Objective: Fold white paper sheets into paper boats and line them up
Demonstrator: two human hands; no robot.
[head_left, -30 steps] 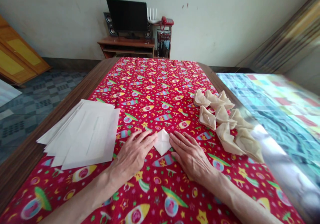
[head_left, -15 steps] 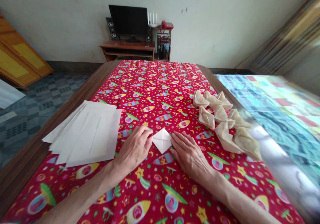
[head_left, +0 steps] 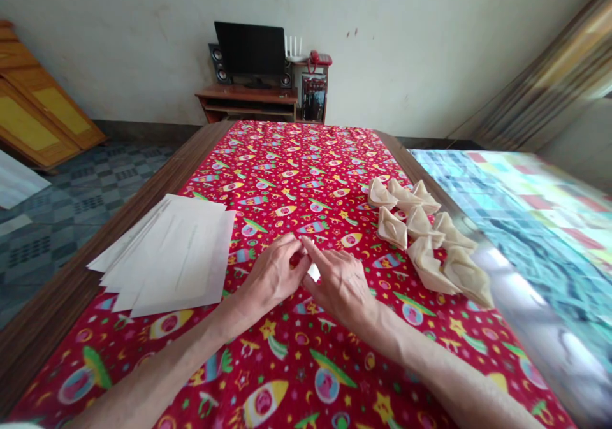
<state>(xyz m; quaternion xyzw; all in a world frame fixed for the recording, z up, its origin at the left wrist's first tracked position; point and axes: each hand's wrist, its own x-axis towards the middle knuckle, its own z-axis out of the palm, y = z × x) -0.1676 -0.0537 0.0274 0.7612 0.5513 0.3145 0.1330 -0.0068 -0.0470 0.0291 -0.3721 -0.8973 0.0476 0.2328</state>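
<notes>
A small white folded paper is at the middle of the red patterned cloth, mostly covered by my hands. My left hand pinches it from the left with thumb and forefinger. From the right, my right hand closes on it too, its forefinger meeting the left fingertips. Only a bright corner of the paper shows between the hands. Left of my hands lies a fanned stack of white paper sheets. Several cream folded paper boats stand in a cluster on the right.
The red cloth covers a brown wooden table. Beyond its far end stand a desk and a monitor. A bed with a checked cover adjoins the table's right side; a wooden cabinet is at far left.
My hands have come together over the folded paper, which lay flat in a diamond shape between them before. Both hands now have bent fingers gripping it. The view has shifted slightly.
</notes>
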